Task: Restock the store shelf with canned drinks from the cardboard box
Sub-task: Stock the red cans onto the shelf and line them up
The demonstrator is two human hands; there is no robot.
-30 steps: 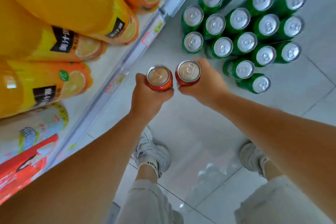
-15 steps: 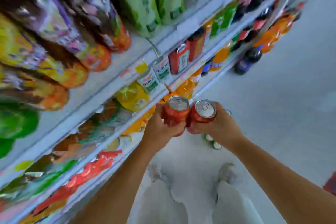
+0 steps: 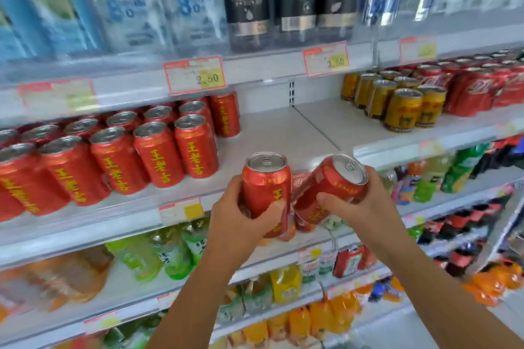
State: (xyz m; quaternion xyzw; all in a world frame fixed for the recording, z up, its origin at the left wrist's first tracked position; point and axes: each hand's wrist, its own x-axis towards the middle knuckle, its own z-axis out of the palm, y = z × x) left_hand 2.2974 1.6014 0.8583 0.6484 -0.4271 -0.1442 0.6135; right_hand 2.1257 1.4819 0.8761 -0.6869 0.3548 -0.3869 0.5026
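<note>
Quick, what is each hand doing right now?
Left hand: fingers wrapped round an upright red can.
Right hand: fingers gripping a tilted red can.

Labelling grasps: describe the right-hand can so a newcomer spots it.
Start at the shelf holding red cans left, gold cans right. Before its bare gap, the left hand and right hand each hold a red can. The right can tilts rightward; the left can stands nearly upright.
</note>
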